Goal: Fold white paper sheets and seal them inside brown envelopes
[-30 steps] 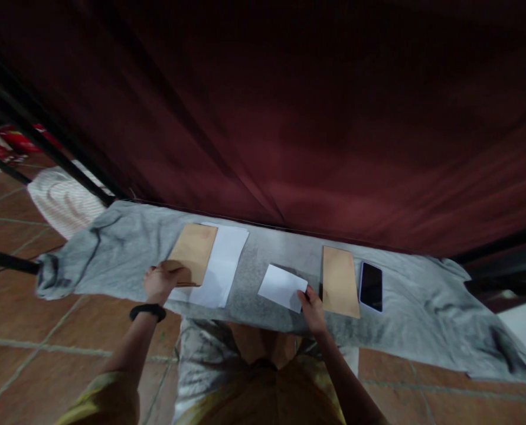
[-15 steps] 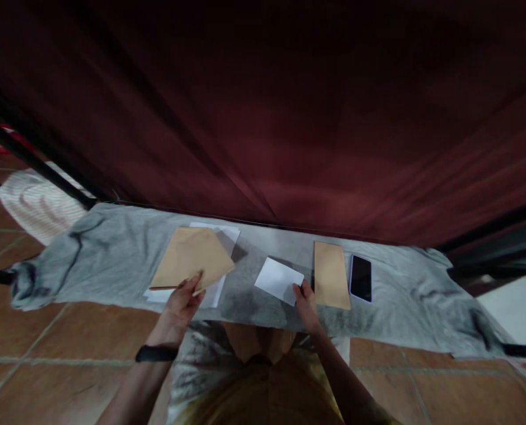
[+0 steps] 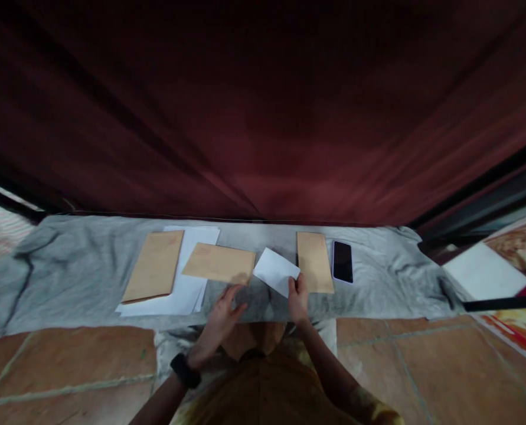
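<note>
A small rectangle of folded white paper [image 3: 275,270] is pinched at its right end by my right hand [image 3: 298,298]. Just left of it, a brown envelope [image 3: 221,262] lies slanted, partly over white sheets of paper [image 3: 185,298]. My left hand [image 3: 222,310] is at that envelope's lower edge, fingertips at or touching it, with the thumb spread away and nothing gripped. A stack of brown envelopes [image 3: 154,265] rests on the left part of the sheets. To the right of my right hand lies another brown envelope [image 3: 314,262].
A phone [image 3: 343,261] with a dark screen lies beside the right envelope. Grey cloth [image 3: 386,271] covers the narrow table. A dark red curtain [image 3: 263,147] hangs along the back edge, and dark metal bars [image 3: 488,203] stand at the right.
My left hand has moved right, bringing one brown envelope off the stack to beside the white paper, and its fingers have loosened. My right hand still holds the paper. The view has shifted.
</note>
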The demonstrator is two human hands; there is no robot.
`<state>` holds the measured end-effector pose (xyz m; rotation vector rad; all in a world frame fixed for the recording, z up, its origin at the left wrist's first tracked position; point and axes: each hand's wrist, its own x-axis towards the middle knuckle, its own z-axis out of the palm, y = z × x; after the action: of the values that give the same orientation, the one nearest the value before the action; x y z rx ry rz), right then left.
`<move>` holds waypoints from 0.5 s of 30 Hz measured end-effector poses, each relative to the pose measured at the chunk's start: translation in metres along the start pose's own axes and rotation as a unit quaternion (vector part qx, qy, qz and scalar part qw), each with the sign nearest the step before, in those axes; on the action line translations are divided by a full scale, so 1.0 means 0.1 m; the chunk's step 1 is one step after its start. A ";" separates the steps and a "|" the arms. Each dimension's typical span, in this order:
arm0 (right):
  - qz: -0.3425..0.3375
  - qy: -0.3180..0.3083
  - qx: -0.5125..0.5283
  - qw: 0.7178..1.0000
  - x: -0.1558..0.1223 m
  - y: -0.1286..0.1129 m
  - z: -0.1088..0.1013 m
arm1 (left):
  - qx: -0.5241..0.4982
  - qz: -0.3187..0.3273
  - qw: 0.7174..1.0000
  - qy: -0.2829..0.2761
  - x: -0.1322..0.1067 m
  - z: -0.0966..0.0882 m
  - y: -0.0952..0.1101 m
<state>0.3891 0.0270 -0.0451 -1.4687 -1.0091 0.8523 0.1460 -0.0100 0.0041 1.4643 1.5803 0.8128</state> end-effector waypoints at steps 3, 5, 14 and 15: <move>-0.007 0.008 -0.018 1.000 -0.04 0.03 -0.09 | 0.244 0.118 0.962 -0.011 0.43 -0.33 0.08; -0.001 0.006 -0.015 1.000 -0.07 0.05 -0.14 | 0.356 0.132 0.923 -0.067 0.74 -0.50 0.16; 0.029 -0.013 0.069 0.997 -0.13 0.06 -0.21 | 0.485 0.134 0.826 -0.253 1.33 -0.58 0.35; 0.030 -0.017 0.073 0.997 -0.12 0.04 -0.20 | 0.490 0.140 0.823 -0.250 1.32 -0.57 0.34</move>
<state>0.4037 0.0083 -0.0469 -1.3697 -0.9116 0.9776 0.1121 0.1286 0.0421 2.4152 1.4008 -0.3699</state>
